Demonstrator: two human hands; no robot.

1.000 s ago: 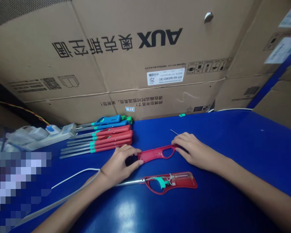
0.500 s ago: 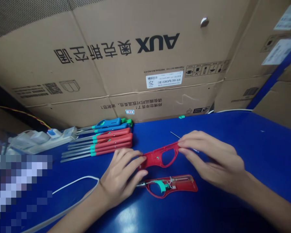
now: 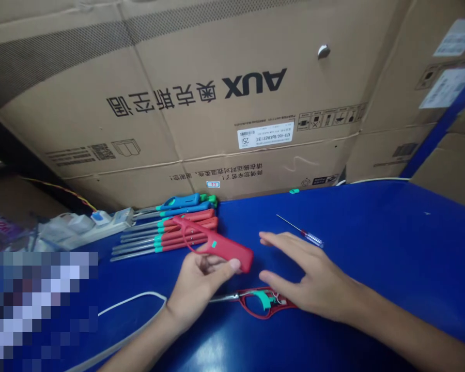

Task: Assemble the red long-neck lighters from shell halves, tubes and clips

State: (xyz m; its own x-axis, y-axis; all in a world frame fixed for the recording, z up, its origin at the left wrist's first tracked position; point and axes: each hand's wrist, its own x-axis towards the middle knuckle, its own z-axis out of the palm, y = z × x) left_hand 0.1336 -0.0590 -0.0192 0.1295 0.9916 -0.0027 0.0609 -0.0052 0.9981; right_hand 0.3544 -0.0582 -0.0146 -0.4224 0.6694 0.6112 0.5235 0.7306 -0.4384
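A red casing half [image 3: 232,251] with a small green piece in it is held by its wide end in my left hand [image 3: 201,281], outer face up. My right hand [image 3: 308,274] hovers just right of it, thumb and fingers apart, holding nothing. Below both hands, the open red lighter half [image 3: 251,311] lies on the blue table, with a green trigger [image 3: 264,299], thin wires and a metal tube [image 3: 225,298] pointing left. My right hand hides its right end. A screwdriver [image 3: 312,238] with a clear handle lies behind my right hand.
Several red lighters [image 3: 189,233] and blue lighters [image 3: 182,201] lie stacked at the back left, beside a white power strip [image 3: 116,223]. A large cardboard box [image 3: 217,134] stands behind. A small green piece [image 3: 294,191] lies near it. A white cable [image 3: 120,341] runs at front left.
My left hand has turned the red casing half over, so its outer face shows. My right hand has let go of it and opened. The view has shifted slightly.
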